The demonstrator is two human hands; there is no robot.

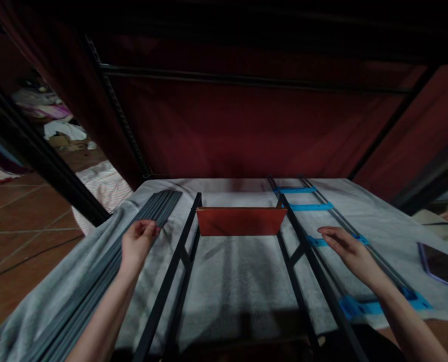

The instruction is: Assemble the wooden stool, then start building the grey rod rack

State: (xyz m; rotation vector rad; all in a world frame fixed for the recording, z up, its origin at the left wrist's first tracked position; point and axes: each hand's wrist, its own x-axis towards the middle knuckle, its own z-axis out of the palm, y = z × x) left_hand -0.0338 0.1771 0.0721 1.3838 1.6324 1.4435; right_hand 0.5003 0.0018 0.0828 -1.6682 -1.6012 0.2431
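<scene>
My left hand (pixel 140 239) is over the bundle of long grey rods (pixel 91 281), its fingers curled together. Whether a rod or anything small is between them is hidden. My right hand (pixel 344 245) hovers with fingers stretched out and nothing in them, near the blue crosspieces (pixel 318 242) that join two thin dark rods like a ladder. Between my hands stands a dark metal frame (pixel 178 251) with slanted braces. A reddish-brown board (pixel 242 221) spans its far end, and neither hand touches it.
A grey cloth (pixel 239 281) covers the work surface. At the right edge lies a phone or tablet (pixel 442 266). Dark red fabric (pixel 242 130) and black posts (pixel 38 141) enclose the far side. Clothes (pixel 63 129) are heaped on the tiled floor at left.
</scene>
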